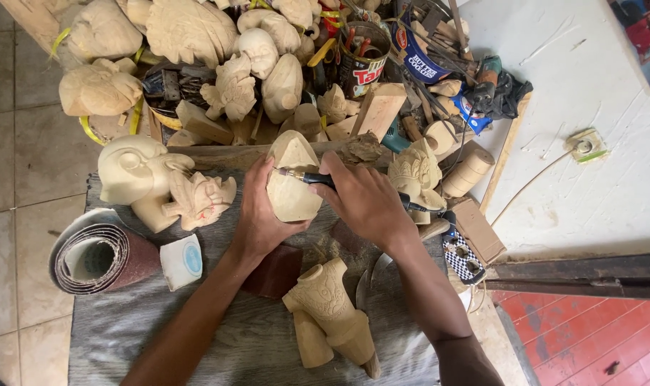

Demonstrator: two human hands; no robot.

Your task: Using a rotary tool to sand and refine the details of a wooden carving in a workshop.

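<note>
My left hand point(257, 214) wraps around the pale, pointed, unfinished wooden carving point(291, 180), thumb on its face and fingers behind, propping it upright at the far edge of the grey cloth-covered bench point(160, 322), against the rough wooden bar point(218, 152) that crosses there. My right hand point(364, 200) is closed tight on a slim black-handled rotary carving tool point(318, 179), held like a pen, its metal tip touching the upper left of the piece.

I judge the carving light, stiff and dry, not slippery, but its thin point and fresh edges could chip; the broad lower body is the safest place to grip, as I do now.

At the left edge of the bench lies a roll of reddish-brown sandpaper point(96, 259), beside it a small white block with a blue circle point(181, 261). A pale wooden bird-headed figure point(143, 179) stands near my left wrist. Close to the near edge, between my forearms, rests a carved light-wood handle-shaped piece point(328, 311). Beyond the bar, many more blond carvings are heaped.
</note>
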